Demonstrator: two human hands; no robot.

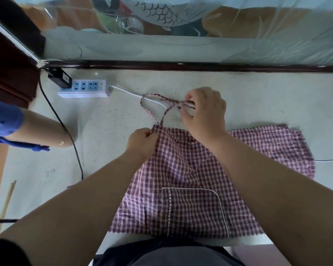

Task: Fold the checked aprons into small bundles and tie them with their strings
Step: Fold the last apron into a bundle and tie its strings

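Apron (183,181) flat below both hands, left hand (141,144) pinching its top corner, right hand (206,112) gripping strings (161,99).

The checked apron (181,169) is thin woven cloth, matt and soft, with frayed cut edges. Its strings (157,95) are narrow strips of the same cloth, and smooth white piping (190,188) trims the pocket. The table (258,96) is pale, speckled and smooth, with a dull sheen. The power strip (83,89) is glossy white plastic. The rail (200,66) behind is dark polished wood.
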